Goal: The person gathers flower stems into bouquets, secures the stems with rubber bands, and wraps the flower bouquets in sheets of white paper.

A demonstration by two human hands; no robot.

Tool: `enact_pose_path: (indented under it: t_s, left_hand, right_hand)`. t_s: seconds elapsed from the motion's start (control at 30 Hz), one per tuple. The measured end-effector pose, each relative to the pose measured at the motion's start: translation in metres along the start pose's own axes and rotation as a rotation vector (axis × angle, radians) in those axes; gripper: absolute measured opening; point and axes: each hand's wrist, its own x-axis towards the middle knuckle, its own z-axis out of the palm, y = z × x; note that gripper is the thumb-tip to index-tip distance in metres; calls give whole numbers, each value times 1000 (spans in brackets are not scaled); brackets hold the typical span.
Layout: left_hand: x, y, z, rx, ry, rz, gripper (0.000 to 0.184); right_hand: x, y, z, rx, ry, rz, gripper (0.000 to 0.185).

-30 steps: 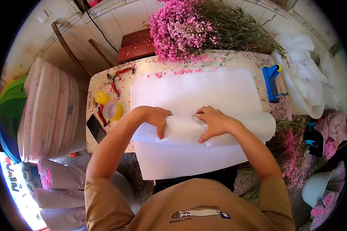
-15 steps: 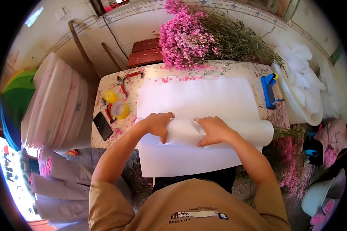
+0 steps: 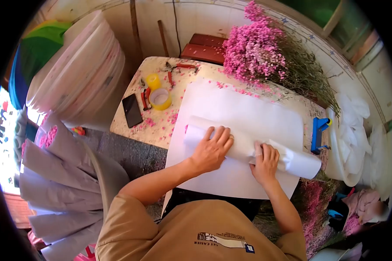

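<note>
A roll of white paper (image 3: 244, 141) lies slantwise over flat white sheets (image 3: 265, 113) on the worktable. My left hand (image 3: 213, 149) rests over the roll's left half, fingers curved across its top. Around the middle of the roll, my right hand (image 3: 265, 163) grips the paper with bent fingers, near a crumpled fold. A little pink shows at the roll's left end; the rest of its inside is hidden.
Pink flowers (image 3: 257, 52) lie at the back of the table (image 3: 117, 122). Tape (image 3: 160, 99), pliers (image 3: 146, 99) and a phone (image 3: 132, 110) are on the left, a blue tape dispenser (image 3: 319, 134) on the right. Wrapped bundles (image 3: 61, 187) stand lower left.
The view has swung left and tilted. The roll now lies slanted, its right end lower. My left hand has moved on top of the roll, and my right hand's fingers now point up over it.
</note>
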Motion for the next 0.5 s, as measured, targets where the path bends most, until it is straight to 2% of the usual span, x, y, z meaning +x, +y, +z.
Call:
enact_pose_path:
  t_s: [0.07,0.13,0.17,0.27,0.3,0.37,0.4,0.47,0.5]
  left_hand:
    - [5,0,-8,-41,-53,9,71]
    - [14,-8,1,-240,-43,-3,80]
    - [17,-10,4,-150,16,8,92]
    - [17,-2,8,-62,-71,-62,101]
    - [14,2,4,-69,-73,-60,101]
    - [5,6,-5,-71,-153,-67,101]
    - [-3,10,-3,-73,-153,-78,101]
    - [-24,22,3,-17,19,-76,97]
    - [-31,24,6,-25,50,-74,92]
  right_hand:
    - [-18,-7,4,-26,-35,-7,80]
    - [-20,-14,-7,-31,-59,-3,80]
    - [-19,-17,-12,-22,-80,-1,82]
    - [-11,-14,-26,40,-171,7,85]
    - [-9,-10,-34,39,-177,11,85]
    - [5,-1,-48,238,-391,88,94]
    - [18,-5,-58,240,-397,79,94]
    - [50,-16,-71,232,-281,56,102]
    - [55,-14,-64,230,-347,30,109]
